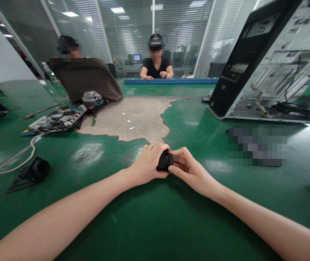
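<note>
My left hand (147, 164) and my right hand (189, 169) meet over the green table (155, 217), both closed around a small round black part (165, 161). The left hand's fingers curl over its top and left side. On its right side the part is pinched by my right hand's thumb and fingers. Most of the part is hidden between the hands.
An open computer case (274, 61) lies on its side at the right. A circuit board (54, 121), a fan (92, 98) and a white cable (21, 161) lie at the left, with a black bracket (31, 173) nearer. Two people sit across the table. A worn grey patch (133, 119) marks the middle.
</note>
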A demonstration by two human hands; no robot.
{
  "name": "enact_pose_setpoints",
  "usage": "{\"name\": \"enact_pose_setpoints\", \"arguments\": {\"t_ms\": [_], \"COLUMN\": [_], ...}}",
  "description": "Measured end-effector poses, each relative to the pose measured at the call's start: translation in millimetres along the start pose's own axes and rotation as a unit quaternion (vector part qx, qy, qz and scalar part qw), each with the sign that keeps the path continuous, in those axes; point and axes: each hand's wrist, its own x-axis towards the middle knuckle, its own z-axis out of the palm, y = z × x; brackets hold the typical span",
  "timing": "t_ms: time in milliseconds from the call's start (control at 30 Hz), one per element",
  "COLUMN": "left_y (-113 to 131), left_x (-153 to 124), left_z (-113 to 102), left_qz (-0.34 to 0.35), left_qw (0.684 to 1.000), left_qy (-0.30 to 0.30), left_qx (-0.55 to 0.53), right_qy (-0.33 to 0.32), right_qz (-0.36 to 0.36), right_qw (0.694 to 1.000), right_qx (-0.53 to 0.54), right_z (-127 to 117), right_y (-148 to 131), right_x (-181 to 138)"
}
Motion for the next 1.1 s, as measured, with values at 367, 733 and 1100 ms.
{"name": "enact_pose_setpoints", "arguments": {"t_ms": [367, 733, 1100], "left_y": [-0.2, 0.7, -1.4], "left_x": [-0.1, -0.4, 0.2], "left_z": [1.4, 0.7, 2.1], "left_qz": [0.002, -0.008, -0.007], "left_qw": [1.000, 1.000, 1.000], "left_qy": [0.000, -0.005, -0.008], "left_qx": [0.006, 0.000, 0.004], "right_qy": [0.036, 0.029, 0.006], "right_qz": [0.034, 0.023, -0.006], "right_qw": [0.998, 0.999, 0.999], "right_qx": [-0.028, -0.012, -0.040], "right_z": [0.4, -0.4, -3.8], "right_y": [0.0, 2.9, 3.8], "right_x": [2.8, 2.2, -1.3]}}
